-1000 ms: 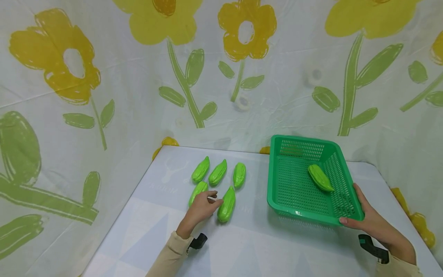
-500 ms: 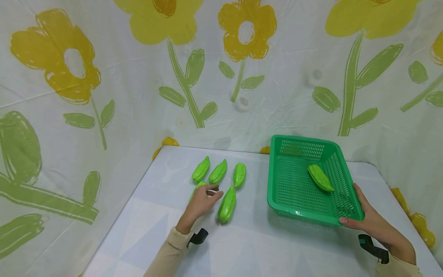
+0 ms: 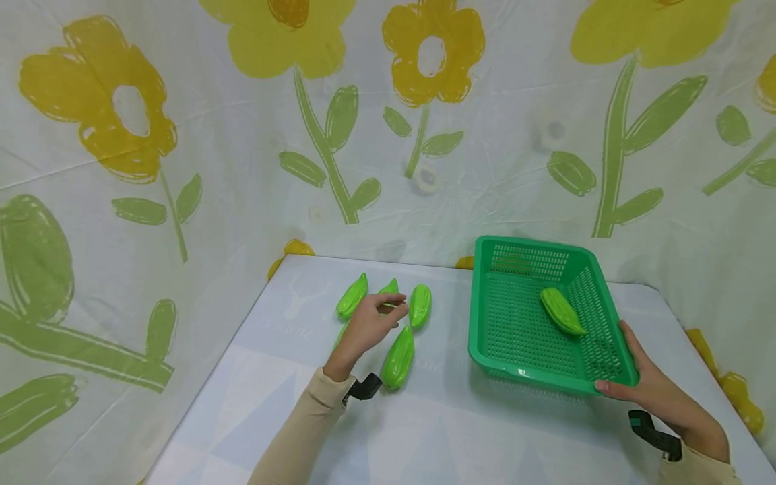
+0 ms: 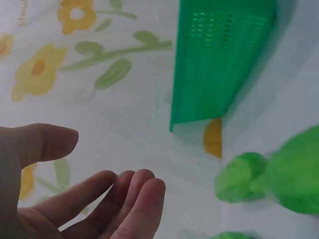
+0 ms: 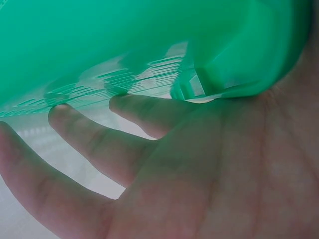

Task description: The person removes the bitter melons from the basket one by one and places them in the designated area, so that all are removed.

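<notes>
My left hand (image 3: 371,322) hovers over a group of bright green bitter melons, its fingers loosely bent and nothing between thumb and fingertips. Partly behind it are the back middle melon (image 3: 391,287) and the front left one (image 3: 341,334), mostly hidden. Around it lie the back left melon (image 3: 351,297), the back right (image 3: 419,306) and the front right (image 3: 397,360). My right hand (image 3: 657,392) grips the near right corner of a green plastic basket (image 3: 533,379), thumb on the rim. The right wrist view has its fingers (image 5: 149,112) under the basket. One bitter melon (image 3: 561,311) lies inside.
A white table (image 3: 448,431) with pale blue triangles carries everything. Behind it and on the left hangs a flower-printed curtain (image 3: 503,135), close to the table's edges. The basket wall (image 4: 219,64) rises beyond the left hand in the left wrist view.
My left hand has moved away from the front left melon, up and to the right, and now overlaps the back middle melon. The right hand and basket have stayed put.
</notes>
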`<act>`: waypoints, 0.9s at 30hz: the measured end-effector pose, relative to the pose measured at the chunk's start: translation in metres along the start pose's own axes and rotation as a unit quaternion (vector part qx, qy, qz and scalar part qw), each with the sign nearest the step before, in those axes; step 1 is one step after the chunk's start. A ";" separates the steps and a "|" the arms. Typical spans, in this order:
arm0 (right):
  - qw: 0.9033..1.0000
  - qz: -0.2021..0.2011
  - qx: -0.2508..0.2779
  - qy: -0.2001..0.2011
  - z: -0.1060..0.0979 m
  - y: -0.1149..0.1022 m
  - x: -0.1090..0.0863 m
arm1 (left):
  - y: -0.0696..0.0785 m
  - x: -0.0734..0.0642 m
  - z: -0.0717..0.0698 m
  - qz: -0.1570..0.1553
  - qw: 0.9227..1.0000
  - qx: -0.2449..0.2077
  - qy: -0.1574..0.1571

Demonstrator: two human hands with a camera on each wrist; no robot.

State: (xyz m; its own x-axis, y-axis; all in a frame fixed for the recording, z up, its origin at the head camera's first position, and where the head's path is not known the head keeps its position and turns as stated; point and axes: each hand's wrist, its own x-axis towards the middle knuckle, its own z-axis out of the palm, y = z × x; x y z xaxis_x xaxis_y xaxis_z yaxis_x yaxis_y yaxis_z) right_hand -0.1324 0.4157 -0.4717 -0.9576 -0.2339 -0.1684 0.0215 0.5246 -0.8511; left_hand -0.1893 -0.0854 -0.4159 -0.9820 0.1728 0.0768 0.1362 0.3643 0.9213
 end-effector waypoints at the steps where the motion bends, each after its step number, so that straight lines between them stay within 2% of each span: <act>1: 1.000 0.000 0.002 -0.001 0.000 0.000 0.000 | 0.004 0.003 0.001 0.003 1.000 -0.009 -0.002; 8: 1.000 0.006 -0.004 0.001 0.000 -0.001 0.001 | 0.032 0.021 0.008 0.021 0.997 -0.064 -0.030; 16: 1.000 0.008 -0.002 0.000 -0.001 -0.002 -0.001 | 0.063 0.040 0.025 0.050 0.992 -0.100 -0.062; 20: 1.000 0.004 -0.004 0.001 -0.001 -0.003 0.000 | 0.071 0.050 0.036 0.045 0.988 -0.131 -0.070; 27: 1.000 0.007 -0.007 0.000 0.000 -0.004 0.000 | 0.081 0.067 0.060 0.034 0.975 -0.202 -0.090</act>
State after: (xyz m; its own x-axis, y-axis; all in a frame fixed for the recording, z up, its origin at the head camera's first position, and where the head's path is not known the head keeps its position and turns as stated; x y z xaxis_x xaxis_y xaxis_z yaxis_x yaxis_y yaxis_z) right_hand -0.1325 0.4137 -0.4682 -0.9571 -0.2270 -0.1798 0.0303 0.5391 -0.8417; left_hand -0.2363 0.0109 -0.3588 -0.9284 0.3556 0.1075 0.1008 -0.0375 0.9942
